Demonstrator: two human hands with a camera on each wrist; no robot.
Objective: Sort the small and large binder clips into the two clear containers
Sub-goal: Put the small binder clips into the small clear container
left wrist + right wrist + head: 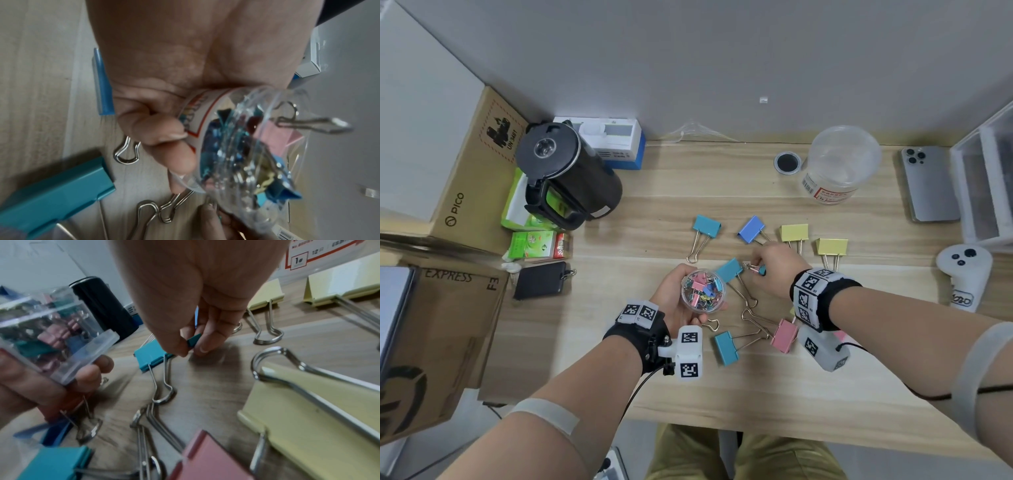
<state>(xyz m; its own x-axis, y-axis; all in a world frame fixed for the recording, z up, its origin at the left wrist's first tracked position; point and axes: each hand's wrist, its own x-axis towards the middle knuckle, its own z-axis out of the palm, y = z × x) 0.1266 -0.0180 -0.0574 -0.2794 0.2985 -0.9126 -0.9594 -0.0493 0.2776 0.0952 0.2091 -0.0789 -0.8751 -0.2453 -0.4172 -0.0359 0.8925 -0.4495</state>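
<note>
My left hand [677, 297] curls round a small clear plastic container [703, 290], fingers wrapped about its labelled wall, holding it up off the light wooden desk [661, 205] with its open mouth tilted toward my right hand. It is filled with small binder clips in pink, blue, teal and yellow [273, 139].

My right hand [777, 267] is just beside the container, its thumb and fingertips [205, 347] pinching one small teal binder clip [193, 340] low over the desk.

Touching or nearly touching that pinch, on its left side, lies a large teal binder clip with long silver wire arms [730, 269]. Beyond my right hand lie a large teal clip [707, 225], a large blue clip [751, 228] and two large pale yellow clips [794, 233] [832, 246]. Toward me from my right wrist sit a large pink clip [786, 335] and another large teal clip [726, 347]; a further yellow one [308, 418] lies under that wrist.

Well beyond my right hand stands a large clear plastic jar with a red-and-white label [840, 164], a grey phone [928, 183] to its right.
</note>
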